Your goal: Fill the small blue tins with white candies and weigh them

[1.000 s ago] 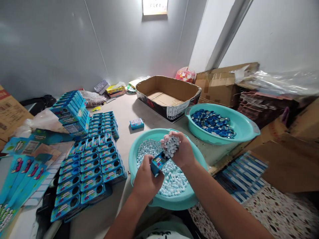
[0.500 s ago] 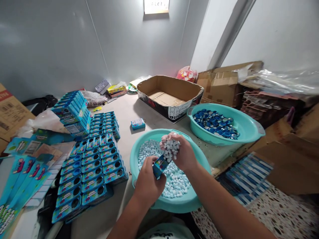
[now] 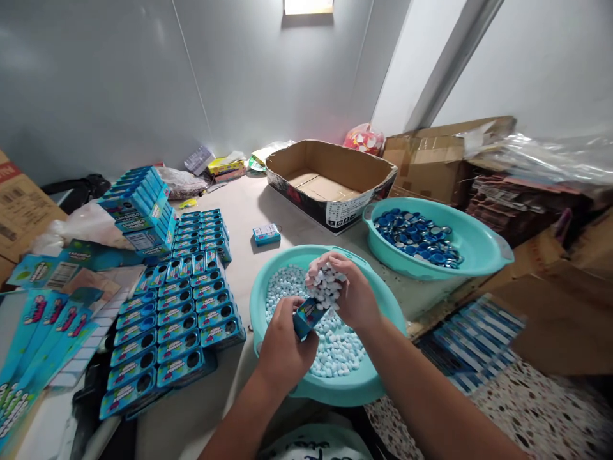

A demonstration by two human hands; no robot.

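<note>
Just beside the right grip's cupped pellets, the left grip clasps a box.

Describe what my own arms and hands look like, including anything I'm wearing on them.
Your left hand and right hand are both ungloved, and I can see no watch or bracelet. No sleeve shows on the left forearm or right forearm. At the bottom edge, a pale garment with dark lettering shows.

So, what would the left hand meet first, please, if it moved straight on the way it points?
Likely the white pellets in the right hand, by the held box; depth is unclear.
</note>
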